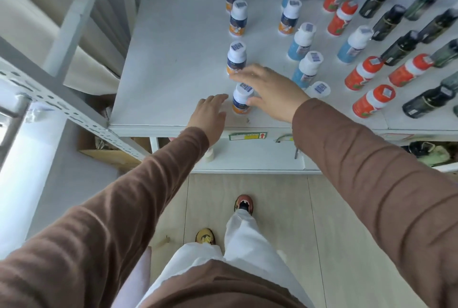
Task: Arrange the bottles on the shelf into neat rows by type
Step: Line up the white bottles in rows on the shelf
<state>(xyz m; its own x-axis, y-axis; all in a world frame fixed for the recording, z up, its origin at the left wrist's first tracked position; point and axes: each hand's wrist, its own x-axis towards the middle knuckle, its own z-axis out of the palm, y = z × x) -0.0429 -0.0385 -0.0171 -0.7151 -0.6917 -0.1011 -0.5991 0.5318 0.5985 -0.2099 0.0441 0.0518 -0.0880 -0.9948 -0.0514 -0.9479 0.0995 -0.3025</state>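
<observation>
1. Nearest the camera are the two brown sleeves [371, 171], reaching forward over the front edge of the white shelf [173, 59].
2. The right hand [270, 94] is spread wide, fingers straight, arched over the front navy-and-orange bottle [241, 99]; its thumb touches the bottle's right side, and whether the fingers also touch the cap I cannot tell.
3. The left hand [210, 111] lies just left of that same bottle, fingers straight and relaxed, holding nothing; its fingertips are close to the bottle but contact is not clear.
4. The bottle stands upright, long axis vertical, near the front edge of the shelf, between the two hands, and the right hand is the closer one.
5. Three more navy-and-orange bottles [236, 58] run from it toward the back edge in a single column; the front one sits slightly right of that line, so a small nudge leftward looks like the likely need.
6. Toward the right edge stand the light blue bottles [303, 42], the red bottles [364, 73] and the dark bottles [401, 47], in looser rows.
</observation>
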